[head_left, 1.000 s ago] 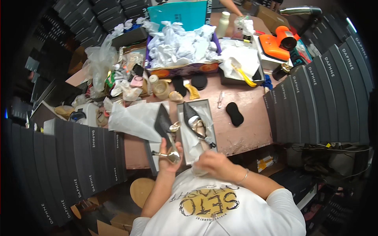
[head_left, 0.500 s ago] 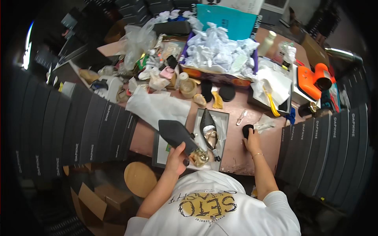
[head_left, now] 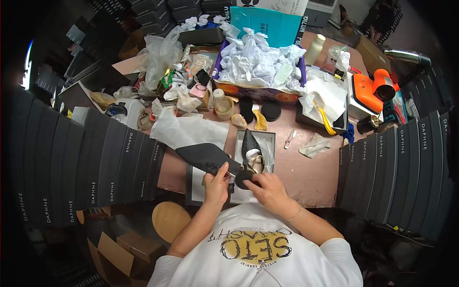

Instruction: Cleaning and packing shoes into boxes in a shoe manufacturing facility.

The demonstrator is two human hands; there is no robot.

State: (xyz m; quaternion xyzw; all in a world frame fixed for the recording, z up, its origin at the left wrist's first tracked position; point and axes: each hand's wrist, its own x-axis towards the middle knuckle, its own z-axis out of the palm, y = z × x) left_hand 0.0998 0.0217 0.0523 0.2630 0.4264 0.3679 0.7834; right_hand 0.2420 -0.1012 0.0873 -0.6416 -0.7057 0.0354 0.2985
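My left hand (head_left: 217, 187) is closed around a black pointed high-heeled shoe (head_left: 203, 158), held tilted with its dark sole facing up. Pinched in the fingers of my right hand (head_left: 273, 192) is a round black pad (head_left: 244, 179), pressed against the back end of that shoe. A matching black shoe (head_left: 250, 141) lies in the open grey shoebox (head_left: 272, 143), toe pointing away, with white paper around it. The box lid (head_left: 194, 190) rests at the near edge, partly beneath my left hand and the held shoe.
White tissue paper (head_left: 189, 131) spreads left of the box. A rag (head_left: 314, 145) and small snips (head_left: 290, 138) lie to the right. Behind stand a glue jar (head_left: 223, 106), a carton of crumpled paper (head_left: 260, 87) and an orange tool (head_left: 370, 95). Stacked dark shoeboxes (head_left: 100, 165) flank both sides.
My right hand has brought the round pad from the table's right side over to the shoe. The shoe in my left hand has turned a little, its toe shifting left.
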